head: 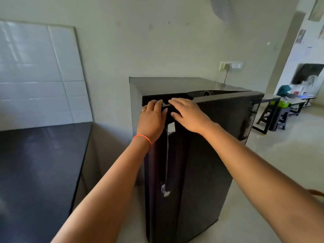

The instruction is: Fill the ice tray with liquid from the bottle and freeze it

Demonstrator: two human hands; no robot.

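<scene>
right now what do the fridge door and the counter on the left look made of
The fridge door looks like glossy black painted metal, or possibly glass-faced; it shows reflections near its far edge. The counter looks like dark polished stone, perhaps granite, with soft window glare across it.

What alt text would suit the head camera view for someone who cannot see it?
The left hand and the right hand hold the top edge of a small black fridge door, which seems slightly ajar. A dark counter lies to the fridge's left and a wall socket sits behind it.
</scene>
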